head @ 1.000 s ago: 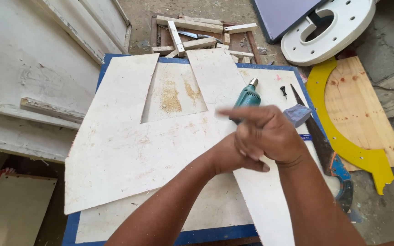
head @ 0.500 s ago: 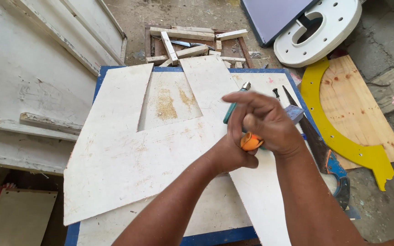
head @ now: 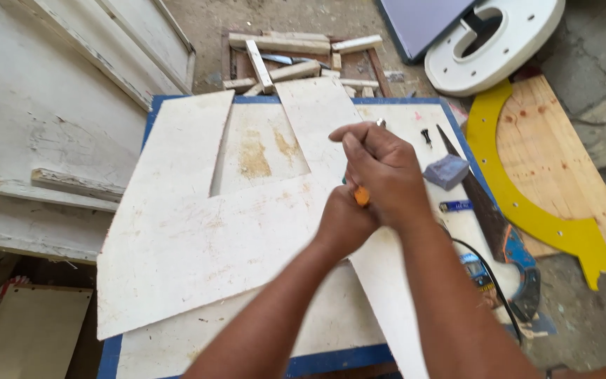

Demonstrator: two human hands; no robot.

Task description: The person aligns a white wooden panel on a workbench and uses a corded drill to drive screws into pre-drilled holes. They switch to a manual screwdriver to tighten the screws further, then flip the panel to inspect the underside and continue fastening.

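1. Outdoor work floor; blue-edged table (head: 129, 337) carries a white notched board (head: 198, 238)
2. Right hand (head: 386, 175) closed around a screwdriver, orange handle (head: 362, 196); left hand (head: 345, 223) clasped beneath
3. Judged: setting the tool over the board; next needs steady tip placement

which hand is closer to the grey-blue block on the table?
Right. The right hand is just left of the grey-blue block, apart from it; the left hand sits lower and further left.
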